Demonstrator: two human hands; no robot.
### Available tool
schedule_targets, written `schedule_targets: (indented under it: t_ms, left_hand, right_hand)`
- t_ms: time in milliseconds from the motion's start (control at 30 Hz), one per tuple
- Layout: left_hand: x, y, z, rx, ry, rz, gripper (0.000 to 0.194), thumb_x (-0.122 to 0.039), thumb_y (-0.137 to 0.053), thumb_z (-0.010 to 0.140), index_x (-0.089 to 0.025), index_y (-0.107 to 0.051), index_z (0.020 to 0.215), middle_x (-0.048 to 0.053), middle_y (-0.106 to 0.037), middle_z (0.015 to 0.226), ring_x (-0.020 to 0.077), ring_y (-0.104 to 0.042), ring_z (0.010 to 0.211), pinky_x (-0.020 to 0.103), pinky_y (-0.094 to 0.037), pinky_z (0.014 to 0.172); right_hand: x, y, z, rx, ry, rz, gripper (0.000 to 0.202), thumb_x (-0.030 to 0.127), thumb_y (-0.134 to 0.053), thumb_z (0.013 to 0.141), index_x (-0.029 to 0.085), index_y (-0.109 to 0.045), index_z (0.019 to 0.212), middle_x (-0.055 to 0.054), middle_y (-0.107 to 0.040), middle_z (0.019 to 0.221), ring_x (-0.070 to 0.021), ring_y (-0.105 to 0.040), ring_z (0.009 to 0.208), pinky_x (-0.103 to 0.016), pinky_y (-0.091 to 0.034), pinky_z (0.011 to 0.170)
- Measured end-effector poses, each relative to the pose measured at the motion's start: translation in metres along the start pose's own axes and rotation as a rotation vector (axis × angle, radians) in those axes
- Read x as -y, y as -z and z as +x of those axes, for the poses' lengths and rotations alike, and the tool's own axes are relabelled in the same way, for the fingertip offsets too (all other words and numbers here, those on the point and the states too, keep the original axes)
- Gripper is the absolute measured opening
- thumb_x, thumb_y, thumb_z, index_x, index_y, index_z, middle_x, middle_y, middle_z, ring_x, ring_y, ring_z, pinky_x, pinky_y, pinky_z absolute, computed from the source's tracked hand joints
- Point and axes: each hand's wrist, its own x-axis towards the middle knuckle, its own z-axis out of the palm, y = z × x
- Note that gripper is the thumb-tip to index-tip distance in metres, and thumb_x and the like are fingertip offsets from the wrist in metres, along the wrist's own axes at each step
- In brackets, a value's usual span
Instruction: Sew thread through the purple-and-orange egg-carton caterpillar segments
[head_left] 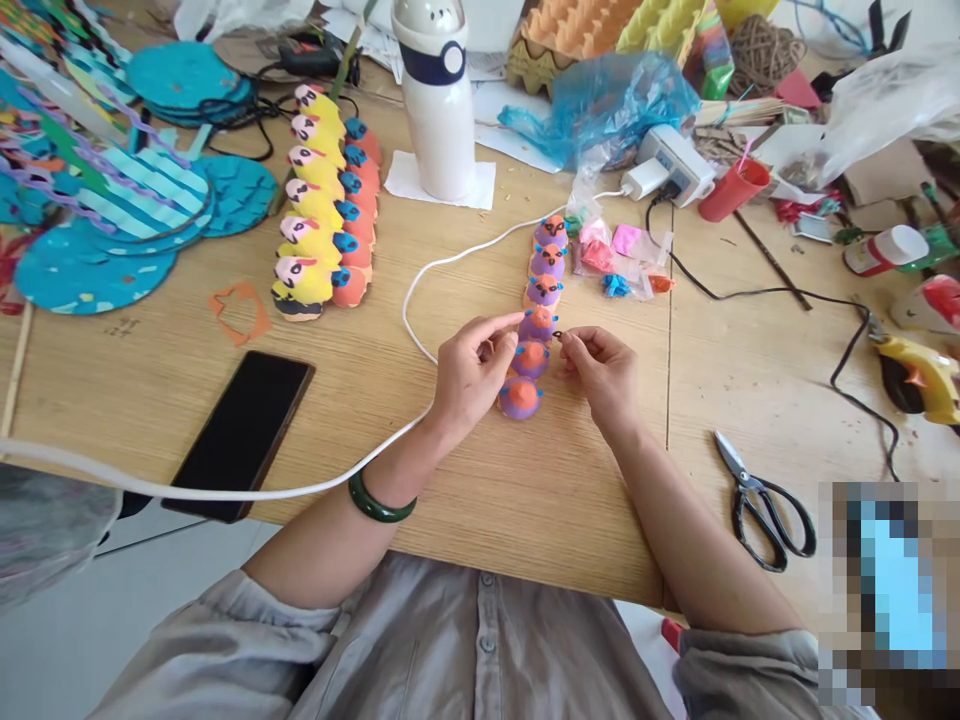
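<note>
A row of purple egg-carton cups (pixel 519 398) with orange tops and small blue side bits stands upright between my hands. The cups farther from me carry black face markings; the nearer ones have plain orange tops. My left hand (pixel 474 378) is at the row's left side, its index finger stretched out to one of the middle cups and its thumb apart from it. It holds nothing that I can see. On the right, my right hand (pixel 604 376) pinches a tiny black piece (pixel 557 336) between thumb and fingertip, just beside that same cup.
Packets of coloured clay (pixel 600 253) lie beyond the row. A white cable (pixel 409 300) loops past my left arm. Around are a phone (pixel 244 430), scissors (pixel 761 505), a white bottle (pixel 439 110), yellow and orange finished rows (pixel 311 215), a red cup (pixel 733 190) and a glue gun (pixel 919 375).
</note>
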Motion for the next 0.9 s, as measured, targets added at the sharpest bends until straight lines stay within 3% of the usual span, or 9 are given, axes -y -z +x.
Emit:
schedule_targets:
  t_ms: [267, 533, 900]
  left_hand:
    - [0.001, -0.004, -0.003, 0.069, 0.002, 0.061, 0.042, -0.028, -0.076, 0.085, -0.019, -0.072, 0.126, -0.002, -0.059, 0.079, 0.0098, -0.051, 0.065, 0.022, -0.047, 0.062]
    - [0.006, -0.005, -0.005, 0.061, 0.016, 0.2, 0.066, -0.019, -0.086, 0.073, -0.018, -0.064, 0.136, 0.0, -0.058, 0.091, 0.0129, -0.055, 0.077, 0.029, -0.051, 0.076]
    - [0.011, -0.006, -0.006, 0.066, 0.013, 0.207, 0.068, -0.017, -0.084, 0.073, -0.021, -0.062, 0.137, 0.001, -0.059, 0.093, 0.0141, -0.057, 0.08, 0.031, -0.053, 0.081]
  right_hand:
    - [0.0, -0.001, 0.013, 0.027, 0.087, -0.078, 0.028, 0.046, -0.077, 0.078, 0.02, -0.069, 0.075, 0.002, -0.061, 0.066, -0.0097, -0.054, 0.057, -0.023, -0.052, 0.048]
    - [-0.001, -0.004, 0.017, 0.045, 0.083, -0.068, 0.027, 0.046, -0.077, 0.077, 0.021, -0.068, 0.073, 0.001, -0.062, 0.065, -0.0107, -0.057, 0.056, -0.023, -0.047, 0.045]
    - [0.001, -0.006, 0.018, 0.038, 0.08, -0.109, 0.025, 0.042, -0.076, 0.08, 0.021, -0.067, 0.073, 0.002, -0.064, 0.066, -0.0094, -0.057, 0.05, -0.024, -0.046, 0.043]
